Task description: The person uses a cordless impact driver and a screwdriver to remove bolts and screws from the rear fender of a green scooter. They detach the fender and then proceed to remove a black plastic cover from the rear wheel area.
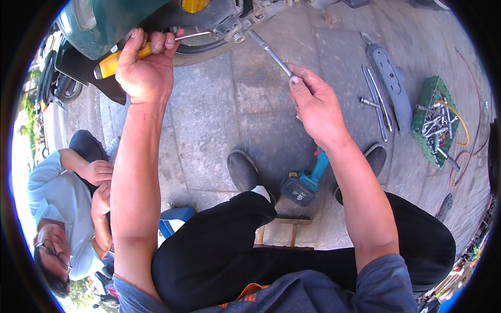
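Note:
My left hand (150,74) grips a screwdriver (110,64) by its yellow handle. Its thin shaft points right, with the tip close to a metal bracket (229,27) under a scooter's teal body panel (111,19); I cannot tell whether it touches. In my right hand (319,105) is a long chrome socket tool (270,51), its socket end angled up and left. That end is just beside a hex bolt (238,37) on the bracket, apparently apart from it. Behind my left fingers part of a tyre (201,49) shows.
A cordless power tool (309,182) lies between my shoes. On the right are a grey plastic trim piece (385,66), metal bars (375,99) and a green basket (419,117) of wrenches and sockets. A hose (471,70) trails beyond. Another person (66,203) sits at left near a blue stool (176,215).

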{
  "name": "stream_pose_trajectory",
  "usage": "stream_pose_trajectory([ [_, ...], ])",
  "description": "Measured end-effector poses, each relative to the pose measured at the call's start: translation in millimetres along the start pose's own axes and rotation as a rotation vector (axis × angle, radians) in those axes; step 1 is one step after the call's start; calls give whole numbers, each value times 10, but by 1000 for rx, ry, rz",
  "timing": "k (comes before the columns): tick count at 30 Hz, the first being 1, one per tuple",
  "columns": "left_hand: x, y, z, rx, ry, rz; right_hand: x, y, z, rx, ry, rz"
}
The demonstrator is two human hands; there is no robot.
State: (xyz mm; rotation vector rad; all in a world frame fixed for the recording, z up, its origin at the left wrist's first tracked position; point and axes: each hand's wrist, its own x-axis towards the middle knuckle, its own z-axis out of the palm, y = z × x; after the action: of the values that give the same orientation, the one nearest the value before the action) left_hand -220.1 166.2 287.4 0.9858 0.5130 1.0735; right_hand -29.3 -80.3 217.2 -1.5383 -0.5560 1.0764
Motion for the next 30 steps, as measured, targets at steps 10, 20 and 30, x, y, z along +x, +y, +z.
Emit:
stream_pose_trajectory([
  [10, -6, -13, -28, 20, -130, 38, 306, 96, -160, 1269, -409, 637],
  [20, 13, -95, 34, -77, -47, 82, 370, 45, 152, -510, -20, 56],
  [30, -97, -57, 117, 31, 57, 129, 314, 11, 72, -307, 0, 278],
])
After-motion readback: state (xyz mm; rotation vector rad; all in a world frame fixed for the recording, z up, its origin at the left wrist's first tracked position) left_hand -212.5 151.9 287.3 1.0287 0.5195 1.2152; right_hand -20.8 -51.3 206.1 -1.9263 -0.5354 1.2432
